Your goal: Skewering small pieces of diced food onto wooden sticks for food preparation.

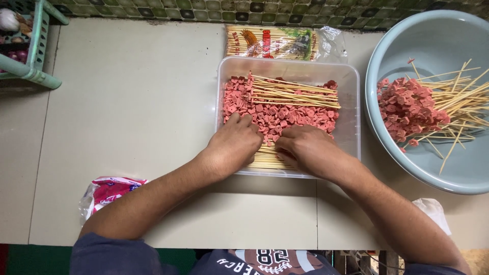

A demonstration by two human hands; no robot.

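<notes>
Landmark: clear tub (351, 102) on the desk (132, 102). Near-left of the tub, a pink wrapper (109, 189) is seen at the desk edge. At the tub's near rim, left hand (234, 145) and right hand (308, 150) are curled over bare skewers (265, 159); what the fingers clamp cannot be told. Mid-tub: pink sausage slices (285, 118), a skewer bundle (295, 92) laid on top. Right of the tub: blue basin (433, 40) with loaded skewers (412, 109). Behind the tub: a skewer packet (270, 43).
</notes>
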